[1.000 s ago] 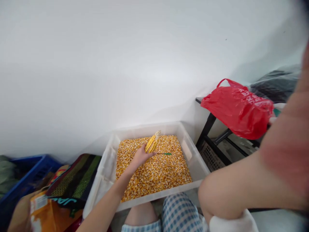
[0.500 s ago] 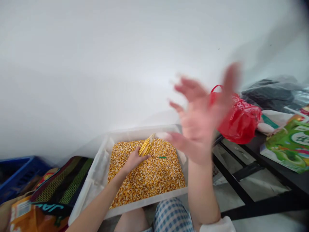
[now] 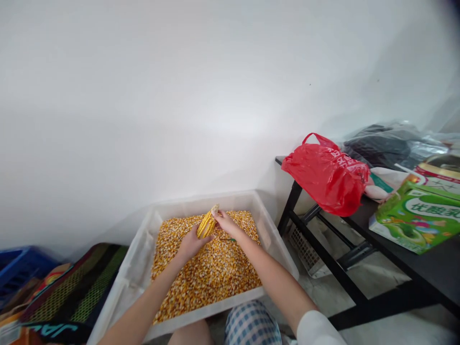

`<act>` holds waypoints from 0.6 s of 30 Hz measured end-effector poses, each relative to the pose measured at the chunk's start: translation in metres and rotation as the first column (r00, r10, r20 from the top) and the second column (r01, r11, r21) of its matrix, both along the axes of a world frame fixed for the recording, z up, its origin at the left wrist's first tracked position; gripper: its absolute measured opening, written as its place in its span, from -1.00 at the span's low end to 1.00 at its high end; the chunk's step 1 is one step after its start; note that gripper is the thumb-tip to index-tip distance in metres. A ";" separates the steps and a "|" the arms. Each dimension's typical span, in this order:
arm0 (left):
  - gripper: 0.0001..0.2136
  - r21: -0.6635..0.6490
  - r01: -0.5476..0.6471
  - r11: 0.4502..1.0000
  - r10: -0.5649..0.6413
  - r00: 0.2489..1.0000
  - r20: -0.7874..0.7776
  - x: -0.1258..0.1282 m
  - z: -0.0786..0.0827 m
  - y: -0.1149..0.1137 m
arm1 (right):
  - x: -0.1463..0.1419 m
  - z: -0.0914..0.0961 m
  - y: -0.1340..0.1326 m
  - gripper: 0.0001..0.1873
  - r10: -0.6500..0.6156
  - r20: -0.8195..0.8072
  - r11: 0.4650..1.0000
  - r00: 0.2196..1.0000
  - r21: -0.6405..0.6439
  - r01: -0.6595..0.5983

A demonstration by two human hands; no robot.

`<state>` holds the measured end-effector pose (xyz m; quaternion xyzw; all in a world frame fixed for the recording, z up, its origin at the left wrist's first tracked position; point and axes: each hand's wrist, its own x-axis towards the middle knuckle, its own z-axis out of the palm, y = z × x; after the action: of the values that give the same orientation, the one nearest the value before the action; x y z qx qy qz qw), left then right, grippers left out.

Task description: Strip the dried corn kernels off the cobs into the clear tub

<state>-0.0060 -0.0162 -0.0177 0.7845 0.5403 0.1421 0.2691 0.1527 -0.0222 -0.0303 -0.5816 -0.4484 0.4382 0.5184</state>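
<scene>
A yellow corn cob (image 3: 205, 226), kernels still on it, tilts with its pale tip up and to the right. My left hand (image 3: 193, 244) is closed round its lower end. At the upper end, the fingers of my right hand (image 3: 224, 222) pinch the cob near the tip. Loose corn kernels (image 3: 201, 278) lie beneath both hands in a white plastic tub (image 3: 206, 306). On the kernels, partly behind my right forearm, rests a thin tool with a green handle (image 3: 228, 240).
To the right, a black table (image 3: 359, 223) bears a red plastic bag (image 3: 327, 177) and a green carton (image 3: 413, 218). A white basket (image 3: 309, 249) stands under it. On the left are a mesh-patterned bag (image 3: 72, 292) and a blue crate (image 3: 25, 268). A white wall rises behind the tub.
My right hand was raised, spread and blurred in front of the red bag; it has come down left onto the cob. My left hand still holds the cob. The view has shifted slightly right.
</scene>
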 end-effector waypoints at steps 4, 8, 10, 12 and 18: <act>-0.41 0.031 0.060 0.998 -0.061 0.997 0.053 -0.003 -0.007 0.003 | -0.002 -0.003 0.000 -0.60 0.045 -0.114 0.997 0.993 -0.052 -0.051; -0.33 0.082 0.128 0.988 -0.126 0.992 -0.024 -0.006 -0.012 0.006 | -0.002 -0.004 0.000 -0.55 0.022 -0.176 0.997 0.984 -0.069 -0.035; -0.30 0.084 0.153 0.985 -0.146 0.986 -0.087 -0.008 -0.014 0.007 | -0.003 -0.006 -0.001 -0.55 0.006 -0.194 0.996 0.981 -0.082 -0.022; -0.31 0.070 0.165 0.984 -0.156 0.981 -0.113 -0.009 -0.014 0.007 | -0.004 -0.007 -0.001 -0.56 -0.011 -0.206 0.995 0.978 -0.098 -0.010; -0.26 0.029 0.164 0.986 -0.160 0.982 -0.101 -0.009 -0.011 0.004 | -0.008 -0.006 -0.002 -0.58 -0.046 -0.212 0.991 0.976 -0.132 0.018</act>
<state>-0.0153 -0.0120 -0.0283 0.8369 0.4844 0.0910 0.2381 0.1449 -0.0244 -0.0365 -0.5703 -0.3509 0.5180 0.5322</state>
